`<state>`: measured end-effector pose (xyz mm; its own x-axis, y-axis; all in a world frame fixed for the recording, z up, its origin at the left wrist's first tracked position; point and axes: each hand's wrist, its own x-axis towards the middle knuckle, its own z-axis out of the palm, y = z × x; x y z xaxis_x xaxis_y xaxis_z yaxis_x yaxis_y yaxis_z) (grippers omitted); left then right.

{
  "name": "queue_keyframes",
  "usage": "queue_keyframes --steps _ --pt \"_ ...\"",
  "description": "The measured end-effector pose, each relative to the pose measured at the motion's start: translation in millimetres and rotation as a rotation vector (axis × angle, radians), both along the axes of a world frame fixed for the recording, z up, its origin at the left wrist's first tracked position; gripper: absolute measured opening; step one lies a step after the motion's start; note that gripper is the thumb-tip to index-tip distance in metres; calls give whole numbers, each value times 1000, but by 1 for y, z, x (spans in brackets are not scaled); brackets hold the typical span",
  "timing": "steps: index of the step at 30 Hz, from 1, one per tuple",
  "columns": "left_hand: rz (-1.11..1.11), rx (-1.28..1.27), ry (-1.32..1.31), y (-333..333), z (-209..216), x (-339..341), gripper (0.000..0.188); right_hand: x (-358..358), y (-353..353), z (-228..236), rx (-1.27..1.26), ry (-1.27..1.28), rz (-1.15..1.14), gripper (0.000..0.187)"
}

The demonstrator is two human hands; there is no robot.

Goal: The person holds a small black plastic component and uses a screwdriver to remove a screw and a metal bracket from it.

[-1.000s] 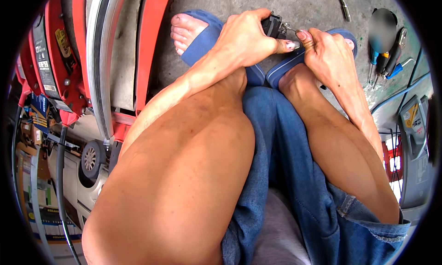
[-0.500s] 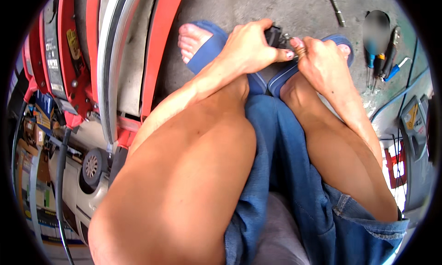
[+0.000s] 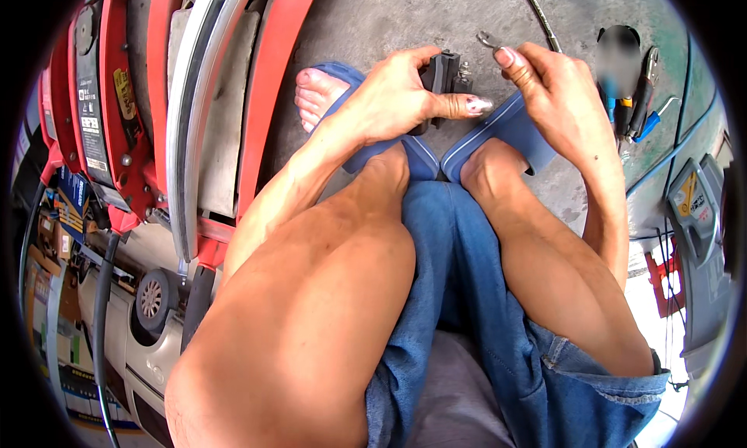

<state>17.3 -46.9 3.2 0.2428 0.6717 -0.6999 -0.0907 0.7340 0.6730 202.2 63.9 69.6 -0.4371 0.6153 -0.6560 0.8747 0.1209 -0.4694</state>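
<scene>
Within the left hand (image 3: 397, 96), fingers grasp the black block (image 3: 444, 71) from its left, likely leaving the bolt (image 3: 464, 72) on its right exposed. Right of the block, apart from it, fingers of the right hand (image 3: 562, 89) pinch a wrench (image 3: 488, 39), head out, probably for clearance.

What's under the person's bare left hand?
Partly showing under the left hand are a black, blocky part with a small silvery metal fitting, and, lower down, a blue slip-on sandal. The hand covers some of both; most of its fingertips are hidden.

Tools (image 3: 645, 98) on grey concrete floor (image 3: 373, 20)
</scene>
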Motion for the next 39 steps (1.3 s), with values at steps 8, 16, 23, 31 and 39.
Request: queue_keyframes --steps 8,16,23,31,39 --pt "72 -102 -266 14 19 -6 39 14 2 -8 45 168 -114 35" --pt "199 -166 -517 9 8 -11 55 23 -2 -12 -21 82 -51 30" --pt "187 -140 -547 11 14 -14 60 17 2 -11 -84 39 18 28" --pt "191 -150 -539 15 16 -16 59 13 3 -11 -45 69 22 28" --pt "126 -140 -342 24 25 -16 48 15 2 -10 -2 156 20 27"
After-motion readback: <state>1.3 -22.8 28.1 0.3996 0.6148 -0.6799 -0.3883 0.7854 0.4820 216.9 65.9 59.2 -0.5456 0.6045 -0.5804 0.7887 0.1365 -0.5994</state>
